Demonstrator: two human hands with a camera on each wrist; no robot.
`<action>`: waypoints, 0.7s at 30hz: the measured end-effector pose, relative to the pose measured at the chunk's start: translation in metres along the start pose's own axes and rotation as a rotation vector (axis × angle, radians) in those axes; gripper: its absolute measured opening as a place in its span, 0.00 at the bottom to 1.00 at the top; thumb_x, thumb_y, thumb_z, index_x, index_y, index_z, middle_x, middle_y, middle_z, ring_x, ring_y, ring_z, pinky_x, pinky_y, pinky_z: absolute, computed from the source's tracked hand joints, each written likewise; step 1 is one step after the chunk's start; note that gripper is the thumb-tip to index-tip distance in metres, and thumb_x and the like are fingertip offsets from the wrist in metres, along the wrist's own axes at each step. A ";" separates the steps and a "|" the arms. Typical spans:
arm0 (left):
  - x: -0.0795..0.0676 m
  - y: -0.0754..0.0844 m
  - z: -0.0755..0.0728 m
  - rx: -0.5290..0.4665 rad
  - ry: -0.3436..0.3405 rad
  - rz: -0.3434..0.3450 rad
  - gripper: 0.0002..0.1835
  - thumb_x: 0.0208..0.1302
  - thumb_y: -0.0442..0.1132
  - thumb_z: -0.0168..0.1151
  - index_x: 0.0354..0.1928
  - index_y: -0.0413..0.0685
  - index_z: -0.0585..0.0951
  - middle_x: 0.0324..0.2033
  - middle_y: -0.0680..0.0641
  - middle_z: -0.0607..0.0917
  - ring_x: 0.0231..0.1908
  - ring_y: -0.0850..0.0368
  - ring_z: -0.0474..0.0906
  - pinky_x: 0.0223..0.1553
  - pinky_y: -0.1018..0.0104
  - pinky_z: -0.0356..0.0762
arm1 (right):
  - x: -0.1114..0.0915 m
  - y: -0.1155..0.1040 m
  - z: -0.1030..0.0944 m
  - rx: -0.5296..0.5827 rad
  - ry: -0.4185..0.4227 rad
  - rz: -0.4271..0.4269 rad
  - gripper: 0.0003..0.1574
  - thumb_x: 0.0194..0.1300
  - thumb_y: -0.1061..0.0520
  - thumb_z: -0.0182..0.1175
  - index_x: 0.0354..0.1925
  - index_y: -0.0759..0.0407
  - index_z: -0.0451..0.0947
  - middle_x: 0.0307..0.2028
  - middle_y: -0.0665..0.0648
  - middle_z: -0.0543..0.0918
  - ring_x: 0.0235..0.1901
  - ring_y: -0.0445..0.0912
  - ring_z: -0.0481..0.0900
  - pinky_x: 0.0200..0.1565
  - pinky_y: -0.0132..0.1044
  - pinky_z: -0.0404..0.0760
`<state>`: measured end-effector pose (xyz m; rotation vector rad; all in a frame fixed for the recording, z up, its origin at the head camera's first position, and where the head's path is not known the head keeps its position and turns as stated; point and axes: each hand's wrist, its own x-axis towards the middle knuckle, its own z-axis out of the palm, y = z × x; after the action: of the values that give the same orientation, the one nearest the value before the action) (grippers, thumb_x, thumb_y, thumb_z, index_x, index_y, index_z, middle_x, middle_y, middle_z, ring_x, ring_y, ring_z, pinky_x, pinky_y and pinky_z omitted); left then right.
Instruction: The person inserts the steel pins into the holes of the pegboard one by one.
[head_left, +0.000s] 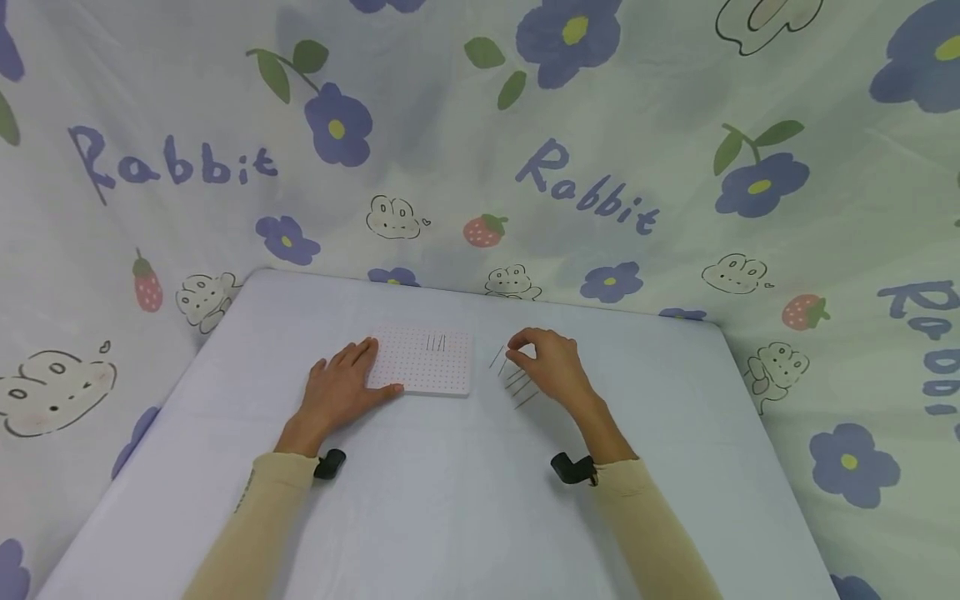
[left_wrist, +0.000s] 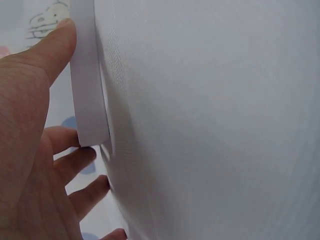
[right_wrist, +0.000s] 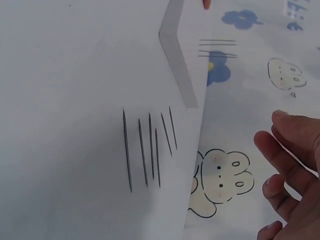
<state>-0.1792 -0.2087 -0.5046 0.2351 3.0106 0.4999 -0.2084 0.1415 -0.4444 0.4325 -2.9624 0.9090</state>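
Observation:
A white board [head_left: 397, 367] dotted with a grid of small holes lies flat on the table. Several thin dark needle-like pins [head_left: 438, 342] stand in its far right part. My left hand [head_left: 339, 392] rests at the board's left end, fingers spread along that side. In the left wrist view its thumb [left_wrist: 52, 50] presses the board's front edge [left_wrist: 90, 75]. To the board's right, my right hand [head_left: 555, 362] hovers over several loose pins [right_wrist: 127, 150] lying roughly parallel. Its thumb and index fingertips are close together, with no pin showing between them.
The table has a plain white cover [head_left: 420, 500]. Behind and beside it hangs a cloth [head_left: 435, 125] printed with flowers, rabbits and lettering. A small black device [head_left: 573, 468] sits on the right wrist, another [head_left: 330, 463] on the left.

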 end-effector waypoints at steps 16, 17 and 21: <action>0.001 -0.001 0.000 0.010 0.007 0.003 0.56 0.62 0.71 0.60 0.78 0.40 0.55 0.77 0.37 0.58 0.75 0.34 0.52 0.67 0.24 0.47 | -0.021 0.035 0.009 -0.022 -0.130 0.042 0.08 0.66 0.51 0.69 0.44 0.49 0.86 0.46 0.48 0.87 0.58 0.52 0.80 0.64 0.65 0.64; 0.001 -0.001 -0.001 0.010 0.008 0.003 0.56 0.62 0.71 0.60 0.78 0.40 0.55 0.77 0.37 0.58 0.74 0.34 0.53 0.67 0.24 0.47 | -0.021 0.037 0.010 -0.027 -0.139 0.042 0.08 0.65 0.51 0.69 0.43 0.48 0.86 0.45 0.48 0.86 0.58 0.52 0.80 0.64 0.65 0.64; 0.001 0.000 -0.001 0.011 0.002 0.002 0.56 0.62 0.71 0.60 0.78 0.40 0.55 0.77 0.37 0.58 0.75 0.34 0.52 0.67 0.24 0.47 | -0.023 0.044 0.016 -0.065 -0.167 0.046 0.06 0.65 0.51 0.69 0.41 0.46 0.86 0.43 0.45 0.86 0.56 0.51 0.81 0.63 0.66 0.65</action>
<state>-0.1799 -0.2093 -0.5037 0.2381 3.0161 0.4845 -0.1970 0.1738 -0.4839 0.4620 -3.1550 0.8162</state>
